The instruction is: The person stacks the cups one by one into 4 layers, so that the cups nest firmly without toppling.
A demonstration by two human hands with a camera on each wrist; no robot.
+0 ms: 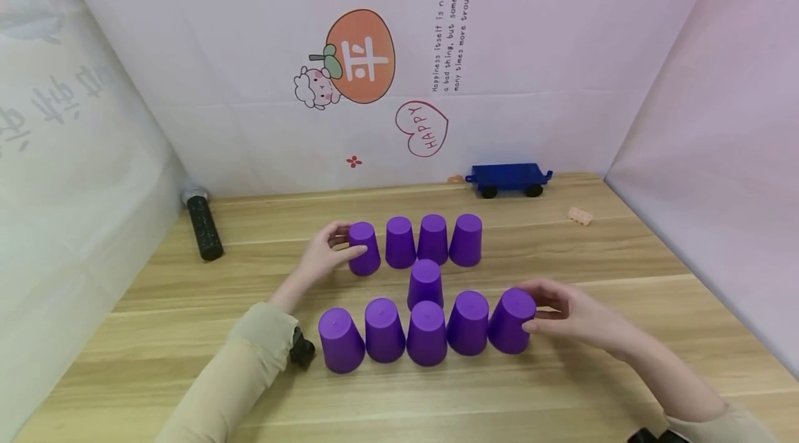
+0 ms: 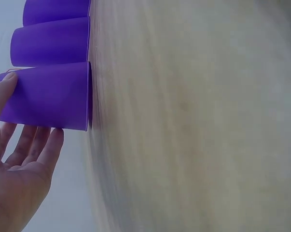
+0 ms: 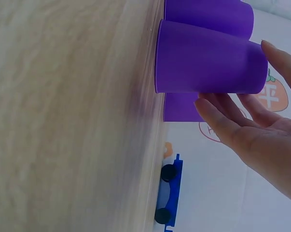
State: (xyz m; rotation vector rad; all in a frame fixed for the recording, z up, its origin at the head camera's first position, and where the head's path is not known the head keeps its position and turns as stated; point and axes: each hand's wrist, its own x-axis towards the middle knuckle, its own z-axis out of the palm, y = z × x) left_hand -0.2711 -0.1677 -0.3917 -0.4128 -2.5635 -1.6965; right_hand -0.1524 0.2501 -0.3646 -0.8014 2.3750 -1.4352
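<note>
Upside-down purple cups stand in two rows on the wooden table, with a single cup (image 1: 426, 285) between the rows. My left hand (image 1: 326, 252) grips the leftmost cup (image 1: 368, 263) of the back row. In the left wrist view its thumb lies near the narrow end of that cup (image 2: 48, 96), fingers along the opposite side. At the front row's right end, my right hand (image 1: 571, 311) holds the last cup (image 1: 508, 324) between thumb and fingers. The right wrist view shows this cup (image 3: 208, 60) with the fingertips at its side and the thumb by its narrow end.
A black microphone (image 1: 204, 227) with a silver head lies at the back left. By the back wall stands a blue toy wagon (image 1: 508, 176), with a small peach-coloured brick (image 1: 580, 216) to its right. Printed white sheets (image 1: 262, 138) wall in the table.
</note>
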